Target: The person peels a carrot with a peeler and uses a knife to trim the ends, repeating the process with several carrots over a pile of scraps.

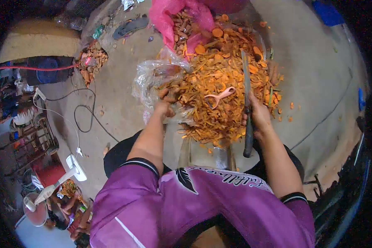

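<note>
In the head view, my right hand is wrapped around the dark handle of a long knife. Its blade points away from me over a heap of orange peelings and root pieces. A pink peeler lies on top of the heap, left of the knife. At the heap's left edge, my left hand has its fingers curled in among brown peelings beside a clear plastic bag. What those fingers hold, if anything, I cannot make out.
Behind the heap, a pink plastic bag holds brown roots. A smaller root pile sits on the floor to the left. Cables cross the floor. A white fan and people are at lower left.
</note>
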Demonstrator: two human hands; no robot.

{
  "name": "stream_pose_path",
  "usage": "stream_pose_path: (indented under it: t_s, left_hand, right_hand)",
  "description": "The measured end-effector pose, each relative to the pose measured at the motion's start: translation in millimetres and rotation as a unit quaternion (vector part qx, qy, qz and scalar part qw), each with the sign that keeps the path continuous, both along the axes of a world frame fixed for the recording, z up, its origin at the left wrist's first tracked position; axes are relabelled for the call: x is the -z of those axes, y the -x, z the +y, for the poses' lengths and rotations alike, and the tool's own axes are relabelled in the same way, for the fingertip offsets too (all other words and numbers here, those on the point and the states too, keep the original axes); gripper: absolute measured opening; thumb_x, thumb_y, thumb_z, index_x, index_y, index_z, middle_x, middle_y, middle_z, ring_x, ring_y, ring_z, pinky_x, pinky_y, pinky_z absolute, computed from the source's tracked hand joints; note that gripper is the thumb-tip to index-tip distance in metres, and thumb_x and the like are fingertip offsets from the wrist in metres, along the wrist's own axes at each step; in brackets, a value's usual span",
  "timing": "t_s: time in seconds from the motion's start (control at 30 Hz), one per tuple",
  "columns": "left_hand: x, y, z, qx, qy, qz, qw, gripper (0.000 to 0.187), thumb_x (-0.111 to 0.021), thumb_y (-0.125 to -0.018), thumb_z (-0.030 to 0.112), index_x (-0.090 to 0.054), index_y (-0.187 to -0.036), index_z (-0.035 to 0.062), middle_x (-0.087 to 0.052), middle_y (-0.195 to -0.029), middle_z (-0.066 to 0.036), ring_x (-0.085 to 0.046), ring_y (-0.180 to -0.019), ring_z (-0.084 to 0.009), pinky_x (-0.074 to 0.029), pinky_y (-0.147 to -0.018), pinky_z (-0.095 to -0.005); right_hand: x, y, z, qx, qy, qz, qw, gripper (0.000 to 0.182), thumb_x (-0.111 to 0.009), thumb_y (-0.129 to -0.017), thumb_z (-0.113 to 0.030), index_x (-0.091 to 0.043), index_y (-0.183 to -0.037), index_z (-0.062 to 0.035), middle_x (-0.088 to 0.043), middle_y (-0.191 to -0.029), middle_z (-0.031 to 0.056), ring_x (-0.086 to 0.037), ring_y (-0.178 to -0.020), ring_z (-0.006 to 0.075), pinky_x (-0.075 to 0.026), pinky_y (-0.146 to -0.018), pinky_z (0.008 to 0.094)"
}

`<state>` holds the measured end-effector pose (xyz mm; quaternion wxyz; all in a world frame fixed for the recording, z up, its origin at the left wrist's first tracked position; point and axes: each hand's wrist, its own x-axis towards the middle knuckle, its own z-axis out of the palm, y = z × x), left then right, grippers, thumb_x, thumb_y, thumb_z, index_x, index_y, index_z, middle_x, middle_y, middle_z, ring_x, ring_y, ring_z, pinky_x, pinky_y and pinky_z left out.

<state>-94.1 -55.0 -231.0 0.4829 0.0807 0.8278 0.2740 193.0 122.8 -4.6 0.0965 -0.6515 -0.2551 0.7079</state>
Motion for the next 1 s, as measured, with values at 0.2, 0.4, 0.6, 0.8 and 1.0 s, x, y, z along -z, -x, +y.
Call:
stream_pose_path:
  t_s: [0.2,0.4,0.6,0.8,1.0]
  left_hand:
    - [47.5,-20.1,-8.0,0.313,0.03,0.399,0.861,0.028,-0.045,-0.075,0.014,-0.051,-0.099,0.0011,-0.048,-0.101,-0.017,-0.046,-0.094,-0.0284,-0.039,-0.078,-0.0367]
    - [48.1,-20.5,21.4,0.461,0.134,0.331,0.812,0.029,-0.043,-0.077,0.017,-0.05,-0.102,0.005,-0.04,-0.113,-0.014,-0.04,-0.103,-0.0278,-0.037,-0.082,-0.0372]
    - [40.0,-4.2,21.5,0.446,0.174,0.31,0.822,0.024,-0.045,-0.076,0.02,-0.055,-0.093,0.0058,-0.046,-0.106,-0.012,-0.043,-0.099,-0.0254,-0.038,-0.079,-0.0365]
    - [76.9,39.5,4.2,0.073,-0.12,0.071,0.988,0.025,-0.042,-0.081,0.016,-0.049,-0.102,0.0041,-0.053,-0.088,-0.012,-0.054,-0.076,-0.0237,-0.043,-0.068,-0.0365]
    - [-7.4,40.4,31.8,-0.161,-0.139,-0.253,0.944,0.022,-0.044,-0.081,0.022,-0.052,-0.095,0.0071,-0.055,-0.074,-0.006,-0.051,-0.057,-0.015,-0.04,-0.048,-0.0278]
  right_hand:
    - [19.9,0.9,-0.1,-0.04,-0.022,-0.025,0.999,0.034,-0.047,-0.079,-0.042,-0.042,-0.076,-0.0086,-0.041,-0.053,0.0009,-0.042,-0.039,0.0093,-0.037,-0.034,0.0222]
    - [63.2,-11.3,-1.0,-0.137,-0.093,-0.075,0.983,0.032,-0.051,-0.078,-0.036,-0.043,-0.073,-0.006,-0.041,-0.05,0.0008,-0.041,-0.038,0.0103,-0.036,-0.035,0.0235]
    - [101.1,-4.5,18.0,-0.351,-0.233,-0.248,0.872,0.028,-0.058,-0.073,-0.026,-0.053,-0.074,0.0022,-0.051,-0.057,0.0063,-0.046,-0.041,0.012,-0.036,-0.039,0.0277]
    - [170.9,45.1,39.5,-0.674,-0.47,-0.291,0.49,0.026,-0.048,-0.075,-0.021,-0.048,-0.097,-0.0069,-0.049,-0.088,0.0098,-0.047,-0.093,0.0268,-0.038,-0.081,0.0369]
    - [175.1,32.9,10.1,-0.666,-0.558,-0.304,0.391,0.024,-0.047,-0.077,-0.027,-0.05,-0.094,-0.0104,-0.052,-0.098,0.009,-0.049,-0.093,0.0279,-0.04,-0.076,0.0395]
